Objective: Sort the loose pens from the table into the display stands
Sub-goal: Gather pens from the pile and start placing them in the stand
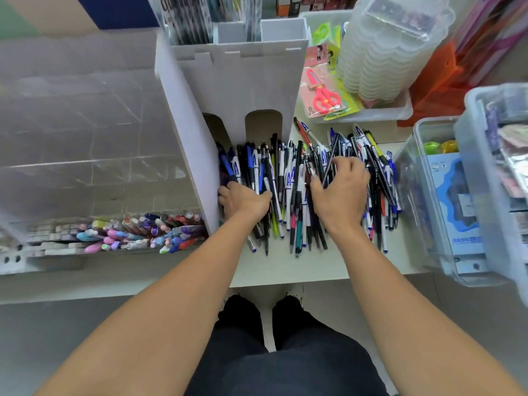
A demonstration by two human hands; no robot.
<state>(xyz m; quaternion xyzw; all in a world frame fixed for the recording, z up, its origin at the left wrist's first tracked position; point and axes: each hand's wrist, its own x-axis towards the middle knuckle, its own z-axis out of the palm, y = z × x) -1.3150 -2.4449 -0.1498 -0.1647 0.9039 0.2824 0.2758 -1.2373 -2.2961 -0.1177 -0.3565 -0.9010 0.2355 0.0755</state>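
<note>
Gripping pens (pixel 288 178) with left hand (pixel 243 200), right hand (pixel 340 190)

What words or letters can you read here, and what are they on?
"A": a big blue letter on the white pens in the pile.
Blue box in the clear bin at right: white print, too blurred to read.
Pink scissors card: cartoon pictures, no readable words.
Boxes at top: too small to read.

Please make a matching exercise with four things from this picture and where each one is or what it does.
1. left hand
2. right hand
3. pink scissors
4. pastel pens

A. in a packet, in the white tray behind the pile
B. holds a dark pen over the pile
C. in the clear stand at left
D. on the pens beside the white stand

Pairs: 1-D, 2-B, 3-A, 4-C
</note>
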